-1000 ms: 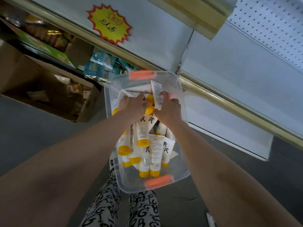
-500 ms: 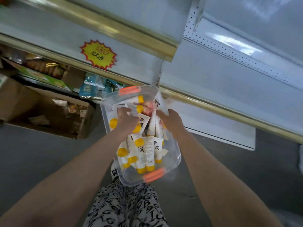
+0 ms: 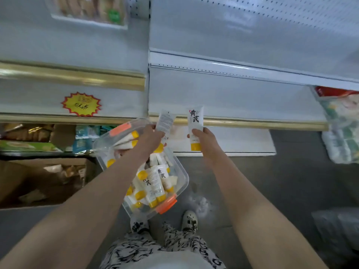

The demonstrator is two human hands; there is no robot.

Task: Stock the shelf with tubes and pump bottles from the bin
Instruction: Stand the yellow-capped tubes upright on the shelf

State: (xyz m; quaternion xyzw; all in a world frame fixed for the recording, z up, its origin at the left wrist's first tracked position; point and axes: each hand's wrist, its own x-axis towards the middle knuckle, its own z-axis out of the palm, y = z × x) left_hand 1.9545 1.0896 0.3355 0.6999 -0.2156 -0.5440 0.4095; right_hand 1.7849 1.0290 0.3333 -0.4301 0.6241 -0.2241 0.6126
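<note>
A clear plastic bin (image 3: 182, 178) with orange latches sits on the floor below me, holding several white tubes with yellow caps (image 3: 155, 183). My left hand (image 3: 149, 138) grips one white tube (image 3: 165, 122), lifted above the bin's far end with its printed back facing me. My right hand (image 3: 204, 140) grips another white tube (image 3: 195, 126), upright with black characters on its front and its yellow cap down. Both tubes are held in front of the gold edge of a white shelf (image 3: 242, 105).
White shelves with gold front strips (image 3: 73, 76) rise ahead; a yellow star price tag (image 3: 81, 104) hangs at the left. An open cardboard box (image 3: 44, 181) stands at the lower left. Bagged goods (image 3: 342, 129) lie at the right. My feet (image 3: 189, 220) stand by the bin.
Both hands have risen out of the bin, each with a tube. The view has tilted up, showing more shelving.
</note>
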